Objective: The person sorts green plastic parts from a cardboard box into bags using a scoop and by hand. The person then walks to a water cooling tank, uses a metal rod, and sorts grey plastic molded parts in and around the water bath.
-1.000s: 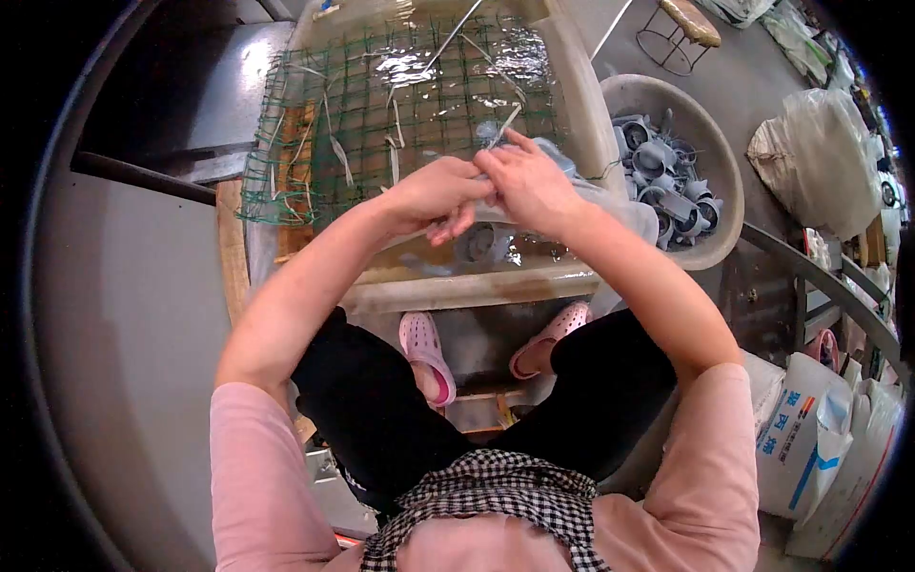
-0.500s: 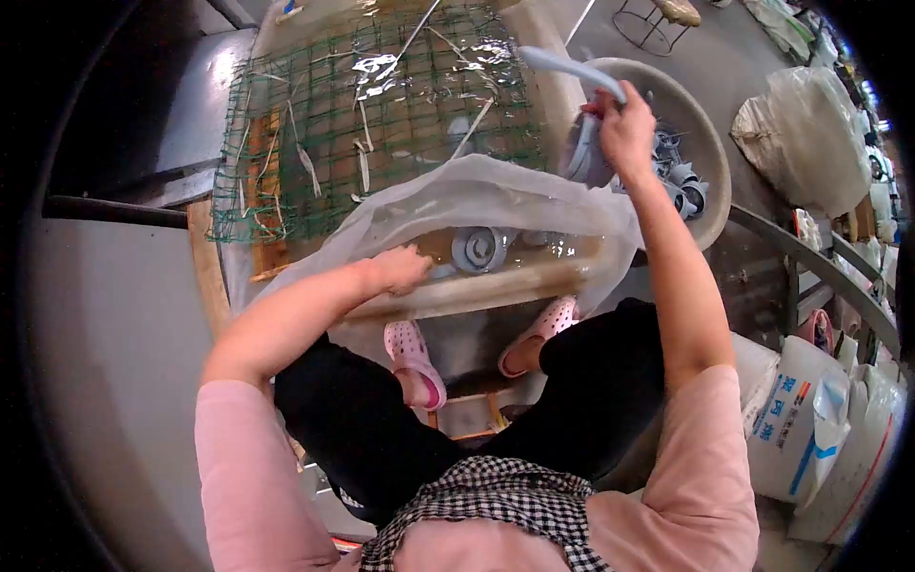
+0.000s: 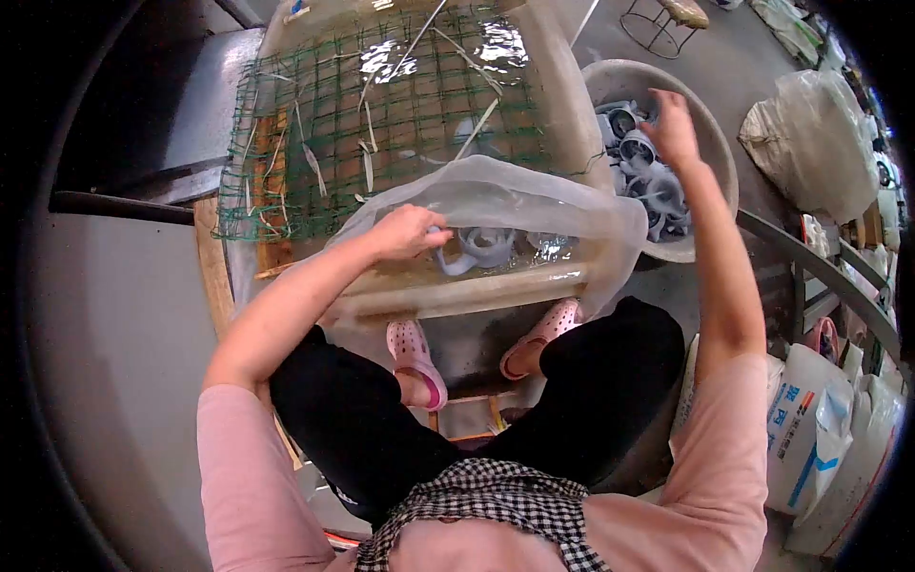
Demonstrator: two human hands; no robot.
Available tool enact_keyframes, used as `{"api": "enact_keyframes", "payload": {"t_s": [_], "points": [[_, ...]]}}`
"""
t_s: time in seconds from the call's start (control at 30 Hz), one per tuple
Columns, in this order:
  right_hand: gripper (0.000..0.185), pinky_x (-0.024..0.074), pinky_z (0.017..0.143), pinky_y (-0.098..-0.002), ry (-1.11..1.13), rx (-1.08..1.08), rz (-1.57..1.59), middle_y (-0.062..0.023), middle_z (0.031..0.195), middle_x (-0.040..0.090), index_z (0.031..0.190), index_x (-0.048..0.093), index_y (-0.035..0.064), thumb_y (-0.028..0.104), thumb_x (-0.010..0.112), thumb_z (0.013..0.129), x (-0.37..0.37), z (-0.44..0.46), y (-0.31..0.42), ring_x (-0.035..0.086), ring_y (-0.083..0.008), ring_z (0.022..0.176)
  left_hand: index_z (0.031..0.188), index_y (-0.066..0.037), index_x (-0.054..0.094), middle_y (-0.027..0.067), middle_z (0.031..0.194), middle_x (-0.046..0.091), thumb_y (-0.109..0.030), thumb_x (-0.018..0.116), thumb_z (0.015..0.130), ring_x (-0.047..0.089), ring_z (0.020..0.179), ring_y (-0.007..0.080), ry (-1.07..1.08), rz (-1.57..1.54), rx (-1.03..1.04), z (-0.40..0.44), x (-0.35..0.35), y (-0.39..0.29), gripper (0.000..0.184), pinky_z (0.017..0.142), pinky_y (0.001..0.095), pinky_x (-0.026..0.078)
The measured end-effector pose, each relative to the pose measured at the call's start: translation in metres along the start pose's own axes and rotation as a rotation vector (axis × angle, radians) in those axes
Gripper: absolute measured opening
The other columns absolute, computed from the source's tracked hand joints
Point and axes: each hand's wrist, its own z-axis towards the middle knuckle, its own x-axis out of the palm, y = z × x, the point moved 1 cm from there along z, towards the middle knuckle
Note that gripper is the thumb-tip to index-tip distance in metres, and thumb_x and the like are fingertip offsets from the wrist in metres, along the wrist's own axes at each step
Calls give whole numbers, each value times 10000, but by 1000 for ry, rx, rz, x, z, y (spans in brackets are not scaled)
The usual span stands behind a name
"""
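Note:
My left hand (image 3: 416,232) is closed on the end of a grey-blue plastic part with a curved handle (image 3: 459,261). Its round, cup-like body sits low in the water, beside the sheer white cloth. Over the big round tub (image 3: 717,143) hovers my right hand (image 3: 675,132), fingers apart and holding nothing. Below it in the tub lies a heap of similar grey plastic parts (image 3: 656,191). The white mesh cloth (image 3: 496,176) drapes across the near end of the water trough (image 3: 457,303).
A green net (image 3: 334,124) with white ties spans the trough's far part. At the right are a metal rail (image 3: 829,267), white printed sacks (image 3: 796,429) and a large plastic-wrapped bundle (image 3: 810,143). A stool (image 3: 667,24) stands behind the tub. Pink clogs (image 3: 416,362) are below the trough.
My right hand has moved right over the tub and let go of the grey plastic part it held. My left hand has risen slightly, lifting the handle of another part from the water.

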Motion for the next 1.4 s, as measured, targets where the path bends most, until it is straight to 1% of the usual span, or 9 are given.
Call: {"api": "enact_keyframes", "payload": {"t_s": [0.1,0.3,0.57,0.8,0.9,1.0,1.1,1.27,1.4], "points": [[349,449,833,-348,157,-93,474,-142,1030,591,1057,576,45,176,656,744,-5,-16,90,572,-264,951,733,8,565,92,524,521,-327,505,857,516,481,169,-58,-275,-157,6,-13,-19,363,487,328,402],[638,451,807,-327,939,-194,696,-181,1003,589,1137,463,-28,383,694,707,-1,-74,216,581,-262,901,698,-27,550,26,428,440,-384,415,898,397,352,110,-164,-466,-401,2,-23,-41,431,357,276,296],[366,457,704,-440,608,-48,757,-228,749,595,838,579,-7,336,636,722,5,-99,248,577,-388,756,590,-58,523,0,409,389,-512,337,893,325,318,98,-357,-823,-621,-18,-39,-60,577,323,251,234],[247,476,668,-429,386,36,679,-214,720,606,779,626,-2,233,611,705,-8,-80,233,595,-374,704,724,-35,570,34,463,482,-623,289,852,414,363,81,-421,-1076,-286,-21,-57,-75,664,357,202,300],[252,480,654,-408,278,133,846,-215,723,609,810,629,-11,219,604,710,-13,-67,217,613,-344,697,855,8,554,113,608,561,-589,428,818,542,553,199,-471,-538,-285,-20,-58,-37,611,543,300,438],[260,375,456,-269,294,280,929,-5,571,512,772,621,23,282,606,759,-42,-49,179,470,-92,493,1039,27,495,237,959,557,-520,611,720,549,901,329,-512,111,-373,-23,-31,-11,643,785,426,435],[271,400,485,-306,161,455,1025,-70,551,516,842,654,48,290,578,748,-67,-33,129,493,-149,506,1361,-37,106,311,1301,252,-528,719,600,354,1149,446,-193,564,-404,-24,3,-6,1093,953,495,318],[343,359,455,-291,-127,467,555,-21,499,474,671,583,-19,306,594,783,-93,-15,60,445,-135,438,1378,-55,-40,341,1359,116,-506,744,570,314,1186,458,-60,754,-400,-19,11,-14,1213,993,489,279],[412,440,639,-333,-51,411,76,-129,753,588,962,546,0,338,643,749,-51,-6,2,570,-243,692,1330,5,161,279,1128,451,-255,676,674,492,1031,356,-73,841,-299,-12,20,0,873,916,430,355]]}}
